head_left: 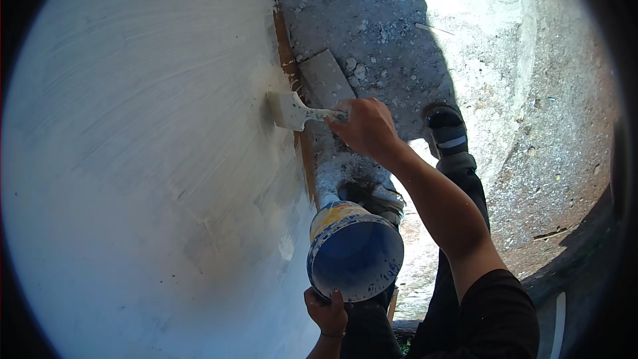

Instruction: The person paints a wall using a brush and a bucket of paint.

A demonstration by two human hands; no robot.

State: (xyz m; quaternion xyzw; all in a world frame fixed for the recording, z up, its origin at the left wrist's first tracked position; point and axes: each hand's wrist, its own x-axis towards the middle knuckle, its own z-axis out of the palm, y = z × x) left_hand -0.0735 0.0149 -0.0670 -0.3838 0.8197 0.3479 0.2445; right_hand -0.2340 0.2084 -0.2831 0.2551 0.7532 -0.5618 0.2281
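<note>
My right hand (367,126) is closed around the handle of a wide paintbrush (290,110). The brush is smeared with whitish paint, and its bristle end meets the wall (166,113) near the wall's lower edge. Below it, my left hand (329,314) grips the near rim of a bucket (355,259), thumb over the edge. The bucket tilts toward me; its inside looks blue and shadowed, with dark blue specks along the pale rim. Whitish streaks and patches cover the wall. How much paint the bucket holds I cannot tell.
A brown strip (286,46) runs along the wall's foot. Beside it a flat grey board (327,78) lies on the rough, paint-spattered ground (518,126). My shoe (446,126) stands to the right, and a thin pale stick (435,29) lies farther off.
</note>
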